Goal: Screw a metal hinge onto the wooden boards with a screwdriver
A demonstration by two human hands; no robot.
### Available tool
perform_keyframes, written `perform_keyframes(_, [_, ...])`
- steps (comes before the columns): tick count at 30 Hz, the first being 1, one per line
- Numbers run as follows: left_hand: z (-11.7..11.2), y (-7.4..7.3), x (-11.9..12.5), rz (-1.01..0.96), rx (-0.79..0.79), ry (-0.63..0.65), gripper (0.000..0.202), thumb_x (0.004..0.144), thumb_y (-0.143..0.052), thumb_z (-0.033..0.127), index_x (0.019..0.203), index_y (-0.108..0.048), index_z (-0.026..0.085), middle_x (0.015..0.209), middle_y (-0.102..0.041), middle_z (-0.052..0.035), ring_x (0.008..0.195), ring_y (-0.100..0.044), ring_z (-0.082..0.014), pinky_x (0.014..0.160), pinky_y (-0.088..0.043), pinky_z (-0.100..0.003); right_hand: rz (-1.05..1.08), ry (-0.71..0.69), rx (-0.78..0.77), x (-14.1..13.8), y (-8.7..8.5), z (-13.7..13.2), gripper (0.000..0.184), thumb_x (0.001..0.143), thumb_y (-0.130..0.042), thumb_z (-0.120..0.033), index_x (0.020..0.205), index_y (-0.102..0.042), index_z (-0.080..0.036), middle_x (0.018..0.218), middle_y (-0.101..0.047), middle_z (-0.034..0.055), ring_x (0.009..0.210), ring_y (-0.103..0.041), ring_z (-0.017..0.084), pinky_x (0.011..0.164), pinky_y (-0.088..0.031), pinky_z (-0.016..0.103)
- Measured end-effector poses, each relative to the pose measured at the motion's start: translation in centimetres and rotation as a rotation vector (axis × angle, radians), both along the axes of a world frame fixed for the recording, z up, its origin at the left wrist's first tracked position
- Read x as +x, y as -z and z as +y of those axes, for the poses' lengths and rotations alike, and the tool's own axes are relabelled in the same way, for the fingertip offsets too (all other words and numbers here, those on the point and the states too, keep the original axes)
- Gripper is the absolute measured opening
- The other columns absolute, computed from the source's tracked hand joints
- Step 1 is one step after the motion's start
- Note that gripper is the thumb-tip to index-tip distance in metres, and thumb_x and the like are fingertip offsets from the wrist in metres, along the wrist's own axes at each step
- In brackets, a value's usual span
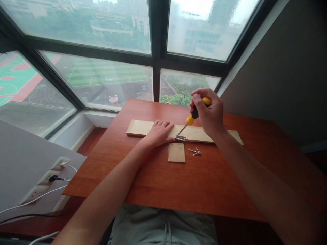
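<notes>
A long pale wooden board (143, 127) lies across the table. My left hand (159, 132) rests flat on it, fingers stretched out, with the thumb beside a small metal hinge (181, 138) at the board's near edge. My right hand (209, 109) is wrapped round the yellow and black handle of a screwdriver (190, 119). The screwdriver slants down to the left, its tip at the left end of the hinge; a screw under the tip is too small to make out clearly. Just below the hinge lies a small square wooden piece (176, 153) with two holes along its top edge.
Several loose screws (196, 151) lie right of the small wooden piece on the reddish-brown table (143, 183). Large windows (107, 73) stand behind the table. Wall sockets (48, 178) with plugged-in cables are at the left, beyond the table's edge.
</notes>
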State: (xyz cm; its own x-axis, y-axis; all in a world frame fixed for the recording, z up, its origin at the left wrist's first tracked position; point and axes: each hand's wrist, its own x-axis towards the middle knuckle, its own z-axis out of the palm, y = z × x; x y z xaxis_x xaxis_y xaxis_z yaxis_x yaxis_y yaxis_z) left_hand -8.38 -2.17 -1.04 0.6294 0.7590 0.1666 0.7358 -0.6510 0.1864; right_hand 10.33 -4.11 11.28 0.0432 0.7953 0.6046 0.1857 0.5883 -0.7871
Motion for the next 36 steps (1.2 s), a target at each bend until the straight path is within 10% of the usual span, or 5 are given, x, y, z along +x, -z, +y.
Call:
perform_keyframes(24, [-0.2, -0.2, 0.0, 0.013, 0.017, -0.010, 0.067, 0.084, -0.059, 0.060, 0.138, -0.044, 0.023, 0.136, -0.053, -0.0130, 0.125, -0.046, -0.0329, 0.106, -0.029, -0.045, -0.260, -0.114, -0.006, -1.5, -0.8, -1.3, 0.014, 0.091, -0.052, -0.030, 0.099, -0.060, -0.022, 0.080, -0.064, -0.0021, 0.069, -0.062, 0.012, 0.067, -0.051, 0.028])
perform_keyframes(36, [-0.1, 0.0, 0.1, 0.022, 0.029, -0.009, 0.067, 0.085, -0.059, 0.059, 0.140, -0.043, 0.024, 0.139, -0.052, -0.0120, 0.126, -0.046, -0.0321, 0.107, -0.028, -0.044, -1.200, 0.303, -0.018, 0.2, -5.8, -1.1, 0.044, 0.088, -0.052, -0.059, 0.102, -0.066, -0.019, 0.074, -0.065, 0.0098, 0.069, -0.060, 0.026, 0.061, -0.039, 0.035])
